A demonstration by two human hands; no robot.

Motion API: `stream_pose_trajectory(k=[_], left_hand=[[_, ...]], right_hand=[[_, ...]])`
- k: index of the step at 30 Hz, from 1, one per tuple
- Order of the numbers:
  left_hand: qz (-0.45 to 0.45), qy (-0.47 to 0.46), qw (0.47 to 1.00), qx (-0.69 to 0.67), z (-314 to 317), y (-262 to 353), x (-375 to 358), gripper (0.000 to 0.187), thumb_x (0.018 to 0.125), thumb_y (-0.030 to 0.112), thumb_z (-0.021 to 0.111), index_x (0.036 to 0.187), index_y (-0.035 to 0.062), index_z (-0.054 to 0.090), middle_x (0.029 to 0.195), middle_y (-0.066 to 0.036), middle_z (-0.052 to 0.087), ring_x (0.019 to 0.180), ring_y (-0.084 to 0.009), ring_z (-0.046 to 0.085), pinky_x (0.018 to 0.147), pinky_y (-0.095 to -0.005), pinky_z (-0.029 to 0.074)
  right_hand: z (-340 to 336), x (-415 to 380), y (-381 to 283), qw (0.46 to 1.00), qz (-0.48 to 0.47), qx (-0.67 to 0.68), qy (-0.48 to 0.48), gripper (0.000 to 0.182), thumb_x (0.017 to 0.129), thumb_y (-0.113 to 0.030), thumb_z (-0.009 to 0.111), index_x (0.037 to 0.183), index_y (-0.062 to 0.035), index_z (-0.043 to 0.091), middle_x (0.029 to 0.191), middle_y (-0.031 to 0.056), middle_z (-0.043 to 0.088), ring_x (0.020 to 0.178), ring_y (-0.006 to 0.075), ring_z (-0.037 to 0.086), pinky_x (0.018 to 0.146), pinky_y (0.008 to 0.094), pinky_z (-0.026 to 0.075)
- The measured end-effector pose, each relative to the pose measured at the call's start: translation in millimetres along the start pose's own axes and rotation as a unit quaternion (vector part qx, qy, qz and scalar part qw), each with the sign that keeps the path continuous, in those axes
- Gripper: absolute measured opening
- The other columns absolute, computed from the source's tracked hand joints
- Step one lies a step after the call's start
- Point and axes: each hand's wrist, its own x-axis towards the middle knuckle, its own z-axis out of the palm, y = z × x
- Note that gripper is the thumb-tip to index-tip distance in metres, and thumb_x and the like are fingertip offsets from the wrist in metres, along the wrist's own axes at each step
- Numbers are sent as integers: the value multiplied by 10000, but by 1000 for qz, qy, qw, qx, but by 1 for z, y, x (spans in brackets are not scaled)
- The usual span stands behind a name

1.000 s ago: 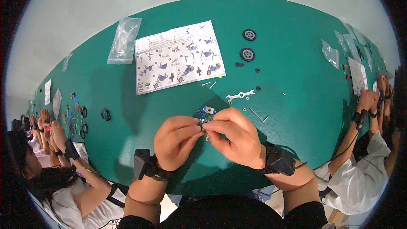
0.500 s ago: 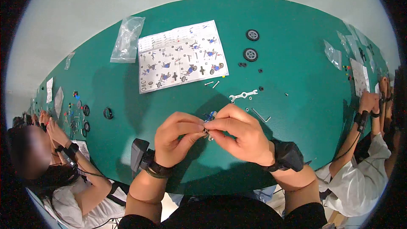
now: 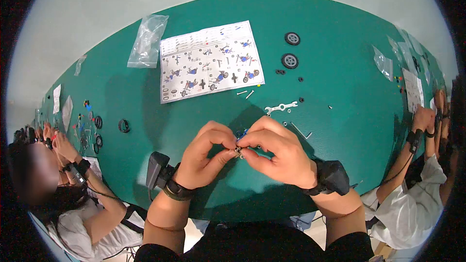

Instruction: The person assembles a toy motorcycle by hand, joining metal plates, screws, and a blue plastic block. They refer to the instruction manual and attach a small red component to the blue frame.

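Observation:
Between my two hands is a small assembly (image 3: 241,135) with blue and metal pieces, mostly covered by fingers. My left hand (image 3: 206,153) pinches it from the left, thumb and forefinger at its lower end. From the right, my right hand (image 3: 281,153) grips it with bent fingers. Beyond them lie a metal wrench (image 3: 280,107), an L-shaped hex key (image 3: 302,131), two screws (image 3: 249,94) and several small nuts. The printed instruction sheet (image 3: 211,63) lies flat farther back.
Two black-tyred wheels (image 3: 290,61) and small black parts (image 3: 301,79) lie behind the wrench. A clear plastic bag (image 3: 148,41) is left of the sheet. A black ring (image 3: 124,125) lies at left. Other people (image 3: 68,150) work at both sides.
My fingers have shifted slightly around the small assembly, and more of its metal end shows below them. The whole view has moved slightly.

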Motion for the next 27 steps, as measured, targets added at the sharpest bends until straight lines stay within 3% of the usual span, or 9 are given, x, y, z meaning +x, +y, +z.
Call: stream_pose_trajectory(k=[7, 13, 19, 22, 27], left_hand=[[44, 34, 996, 63, 7, 2, -2, 235, 791, -24, 657, 967, 58, 526, 932, -108, 570, 873, -266, 568, 774, -343, 454], [91, 56, 989, 97, 9, 3, -4, 269, 765, -45, 671, 963, 64, 525, 932, -108, 573, 853, -270, 582, 763, -355, 466], [73, 71, 994, 47, 10, 4, -6, 232, 775, -21, 681, 960, 60, 568, 943, -107, 591, 861, -256, 594, 753, -336, 475], [-4, 67, 997, 37, 9, 9, -4, 218, 794, 3, 674, 996, 54, 608, 957, -106, 598, 858, -245, 595, 749, -323, 475], [3, 45, 997, 62, 7, 4, -3, 182, 812, 14, 660, 990, 43, 632, 959, -109, 599, 847, -232, 586, 751, -306, 469]], right_hand=[[7, -5, -1, 993, -56, -90, 58, 216, 708, -11, 707, 890, -54, 599, 879, 86, 540, 744, 252, 585, 627, 332, 495], [6, -5, -4, 991, -72, -100, 54, 255, 676, 2, 715, 887, -63, 587, 880, 85, 537, 759, 260, 587, 620, 345, 499], [5, -6, -4, 984, -116, -123, 51, 279, 668, 16, 717, 899, -59, 580, 891, 87, 541, 756, 275, 587, 624, 353, 508], [7, -6, -2, 989, -89, -106, 54, 268, 677, 18, 710, 901, -52, 581, 888, 93, 545, 743, 274, 587, 618, 346, 506], [8, -5, 3, 995, -61, -68, 50, 244, 717, 8, 697, 925, -41, 579, 895, 106, 546, 745, 269, 584, 617, 332, 500]])
